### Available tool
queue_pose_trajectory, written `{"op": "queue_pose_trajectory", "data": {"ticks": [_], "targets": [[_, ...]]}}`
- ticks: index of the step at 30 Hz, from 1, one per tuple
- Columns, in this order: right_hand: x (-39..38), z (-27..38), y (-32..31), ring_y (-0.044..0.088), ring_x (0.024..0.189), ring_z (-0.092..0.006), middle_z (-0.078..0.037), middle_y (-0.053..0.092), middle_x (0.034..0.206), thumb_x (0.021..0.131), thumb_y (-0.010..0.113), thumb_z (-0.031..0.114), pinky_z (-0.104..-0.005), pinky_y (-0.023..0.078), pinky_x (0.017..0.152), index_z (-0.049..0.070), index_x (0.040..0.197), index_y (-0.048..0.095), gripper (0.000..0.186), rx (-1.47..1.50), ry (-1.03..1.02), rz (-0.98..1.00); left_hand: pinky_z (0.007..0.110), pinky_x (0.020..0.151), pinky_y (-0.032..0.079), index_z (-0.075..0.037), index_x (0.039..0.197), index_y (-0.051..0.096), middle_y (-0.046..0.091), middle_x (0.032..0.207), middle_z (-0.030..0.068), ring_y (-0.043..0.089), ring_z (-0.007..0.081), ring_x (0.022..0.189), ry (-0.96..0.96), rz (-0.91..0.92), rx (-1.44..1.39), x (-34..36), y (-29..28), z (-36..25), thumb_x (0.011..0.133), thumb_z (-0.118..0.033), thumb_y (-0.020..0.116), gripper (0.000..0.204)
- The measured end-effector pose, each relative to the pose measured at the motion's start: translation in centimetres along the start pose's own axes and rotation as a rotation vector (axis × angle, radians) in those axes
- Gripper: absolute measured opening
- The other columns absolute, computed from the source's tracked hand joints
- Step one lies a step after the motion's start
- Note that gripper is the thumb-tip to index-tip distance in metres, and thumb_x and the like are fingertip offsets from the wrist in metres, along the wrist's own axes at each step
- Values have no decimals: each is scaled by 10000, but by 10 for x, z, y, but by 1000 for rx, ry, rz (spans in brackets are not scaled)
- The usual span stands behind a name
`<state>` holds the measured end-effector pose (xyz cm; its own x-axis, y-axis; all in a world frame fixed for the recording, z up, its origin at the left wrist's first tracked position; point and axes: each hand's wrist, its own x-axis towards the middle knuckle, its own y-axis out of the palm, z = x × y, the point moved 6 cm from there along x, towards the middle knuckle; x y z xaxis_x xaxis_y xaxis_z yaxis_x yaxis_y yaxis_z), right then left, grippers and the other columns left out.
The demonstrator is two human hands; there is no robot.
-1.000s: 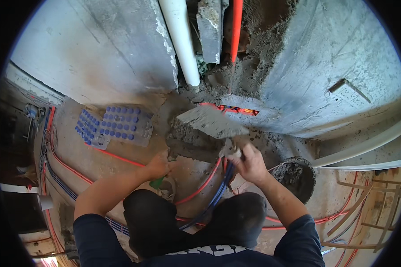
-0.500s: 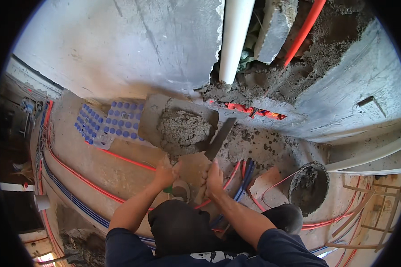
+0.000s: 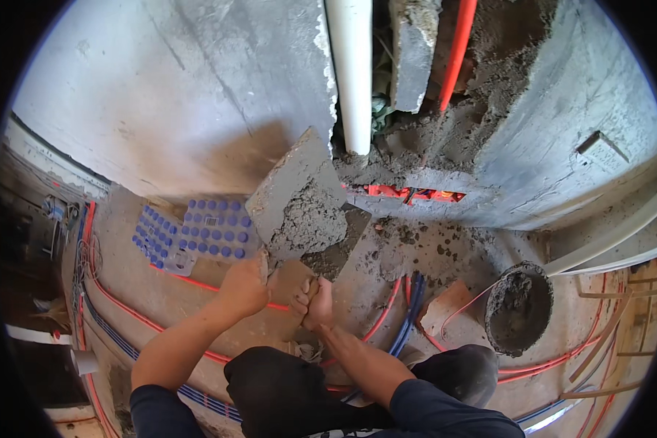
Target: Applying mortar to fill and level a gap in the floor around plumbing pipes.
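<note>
A flat grey board [image 3: 281,186] tilts up in front of me, its far corner raised against the wall. Wet grey mortar [image 3: 306,219] is heaped on it. My left hand [image 3: 244,288] is closed at the near left edge of the board. My right hand [image 3: 314,301] forms a closed grip by the brown near end [image 3: 288,279], which lies between both hands. The fingers partly hide how this end joins the board. Darker wet mortar [image 3: 332,259] shows beneath the board's right side.
Bottle packs with blue caps [image 3: 215,228] stand at left. A mortar-crusted bucket [image 3: 518,308] is at right, near a broken reddish tile piece [image 3: 445,306]. Red and blue conduits [image 3: 409,314] cross the floor. A white pipe [image 3: 354,80] and red boxes [image 3: 416,194] sit in the wall.
The mortar-laden board has risen from lying low to a steep tilt, its far corner going up. Both hands moved left. The long dark blade near my right hand no longer shows.
</note>
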<state>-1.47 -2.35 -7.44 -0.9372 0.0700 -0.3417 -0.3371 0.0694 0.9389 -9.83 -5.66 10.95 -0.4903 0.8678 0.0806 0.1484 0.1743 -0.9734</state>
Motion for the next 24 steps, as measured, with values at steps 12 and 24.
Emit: {"op": "queue_pose_trajectory", "data": {"ticks": [12, 24], "targets": [[11, 16, 48, 270, 405, -106, 14, 362, 547, 957, 364, 381, -294, 252, 407, 150, 749, 451, 322, 78, -104, 264, 484, 588, 485, 33, 975, 530, 645, 752, 238, 624, 431, 653, -139, 319, 109, 40, -22, -21, 880, -186, 558, 241], [31, 48, 89, 285, 412, -116, -3, 377, 547, 926, 371, 324, -297, 270, 431, 139, 764, 456, 260, 87, -262, 334, 467, 573, 513, -21, 922, 597, 673, 729, 195, 658, 391, 632, -61, 495, 399, 5, 55, 66, 835, -131, 548, 149]]}}
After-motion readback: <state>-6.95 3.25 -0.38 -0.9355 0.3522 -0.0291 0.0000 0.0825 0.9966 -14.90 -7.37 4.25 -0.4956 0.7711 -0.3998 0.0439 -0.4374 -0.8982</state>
